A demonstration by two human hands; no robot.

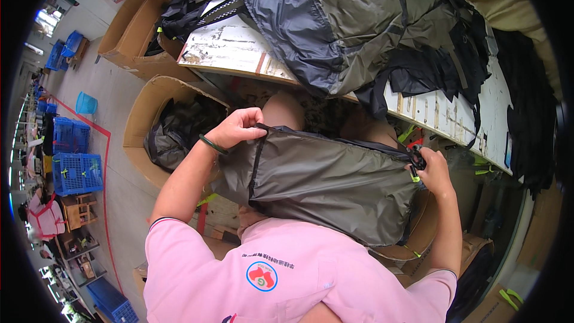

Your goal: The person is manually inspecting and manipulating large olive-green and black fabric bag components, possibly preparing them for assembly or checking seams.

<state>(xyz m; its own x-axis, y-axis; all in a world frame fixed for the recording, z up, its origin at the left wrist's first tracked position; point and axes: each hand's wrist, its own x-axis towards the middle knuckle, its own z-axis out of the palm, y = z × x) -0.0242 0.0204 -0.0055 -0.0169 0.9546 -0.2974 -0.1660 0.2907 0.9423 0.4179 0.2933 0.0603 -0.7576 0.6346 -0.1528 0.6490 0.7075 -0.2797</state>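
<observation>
Grey floor (122, 113), blue crates (78, 173) at my view's left, scuffed white table (230, 45) heaped with fabric (371, 18), cloth (323, 179) across the lap, my left hand (242, 130) pinching its edge, my right hand (436, 171) curled round a black tool (416, 157)

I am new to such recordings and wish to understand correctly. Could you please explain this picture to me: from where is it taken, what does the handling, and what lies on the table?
There is no machine: the left hand and right hand are bare and belong to a person. The picture comes from a wide fisheye camera on that person's head, looking down, so straight edges bend toward the rim. The left hand has its grip on the upper edge of a grey-green cloth. The right hand holds a small black object at the cloth's other end; its exact kind is hard to tell. On the worn white table lie more grey-green and black fabrics.
</observation>
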